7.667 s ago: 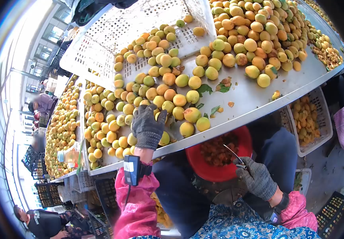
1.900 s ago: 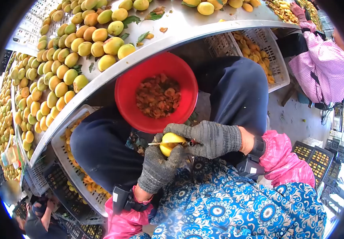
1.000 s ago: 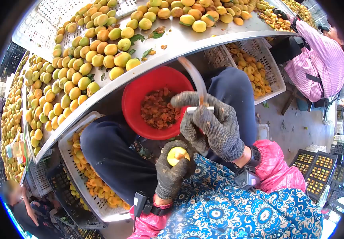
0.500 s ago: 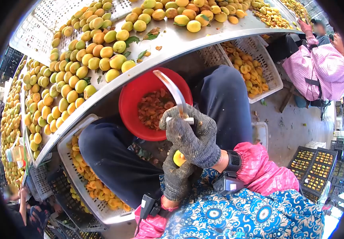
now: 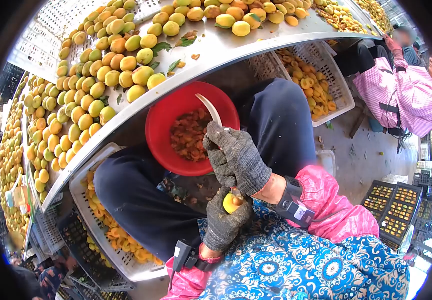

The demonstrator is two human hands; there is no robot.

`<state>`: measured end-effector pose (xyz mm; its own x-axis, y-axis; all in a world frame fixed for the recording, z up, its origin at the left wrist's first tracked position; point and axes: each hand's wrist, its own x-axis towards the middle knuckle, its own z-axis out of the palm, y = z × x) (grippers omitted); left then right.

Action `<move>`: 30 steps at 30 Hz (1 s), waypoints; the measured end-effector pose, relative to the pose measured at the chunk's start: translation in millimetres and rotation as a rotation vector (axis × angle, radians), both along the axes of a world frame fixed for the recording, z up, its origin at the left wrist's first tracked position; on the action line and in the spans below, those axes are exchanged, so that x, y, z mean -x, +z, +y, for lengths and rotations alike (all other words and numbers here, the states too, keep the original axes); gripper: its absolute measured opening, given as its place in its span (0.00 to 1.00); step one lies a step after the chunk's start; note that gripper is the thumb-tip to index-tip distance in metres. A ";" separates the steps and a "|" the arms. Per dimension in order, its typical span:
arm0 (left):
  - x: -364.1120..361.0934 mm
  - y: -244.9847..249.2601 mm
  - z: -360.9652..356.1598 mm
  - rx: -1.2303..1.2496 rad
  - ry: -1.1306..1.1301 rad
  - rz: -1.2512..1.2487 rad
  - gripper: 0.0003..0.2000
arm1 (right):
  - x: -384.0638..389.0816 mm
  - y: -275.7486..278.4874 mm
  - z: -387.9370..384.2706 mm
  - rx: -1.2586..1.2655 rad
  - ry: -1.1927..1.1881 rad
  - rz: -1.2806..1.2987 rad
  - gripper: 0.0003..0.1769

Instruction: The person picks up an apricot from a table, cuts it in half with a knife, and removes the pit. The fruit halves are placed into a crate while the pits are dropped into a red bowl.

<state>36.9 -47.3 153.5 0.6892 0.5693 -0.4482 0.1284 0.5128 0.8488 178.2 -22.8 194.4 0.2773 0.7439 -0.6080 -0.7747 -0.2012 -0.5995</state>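
Note:
My left hand (image 5: pixel 226 220), in a grey knit glove, is closed round a small yellow fruit (image 5: pixel 232 202) whose top shows between thumb and fingers, with a brownish spot at its middle. Just above it, my right hand (image 5: pixel 240 159), gloved the same way, grips a curved knife (image 5: pixel 209 108); its blade points up and left over the red basin (image 5: pixel 154 145). The handle is hidden in my fist. My right fingers lie close to the fruit. Reddish-brown fruit pieces (image 5: pixel 190 137) fill the basin's bottom.
A metal table (image 5: pixel 276 37) heaped with yellow-green fruits (image 5: pixel 141 75) curves across the front. Crates of cut fruit stand at lower left (image 5: pixel 138 272) and upper right (image 5: pixel 346 102). A person in pink checks (image 5: pixel 401 95) sits at right. Black trays (image 5: pixel 396 212) lie at lower right.
My right hand has shifted and turned, so the blade sits lower and its wide metal part no longer shows. More of the fruit is visible in my left hand. The view has shifted slightly.

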 end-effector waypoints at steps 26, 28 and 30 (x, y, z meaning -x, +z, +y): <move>-16.2 -6.6 30.3 -0.345 -0.007 0.098 0.10 | -20.3 -52.4 26.0 -0.049 -0.192 0.365 0.17; -23.2 -2.6 34.2 -0.263 0.050 0.057 0.10 | -32.5 -53.6 26.1 -0.207 -0.203 0.433 0.17; -20.6 3.1 39.7 -0.276 0.091 0.108 0.09 | -42.5 -35.3 18.8 -0.178 -0.199 0.270 0.14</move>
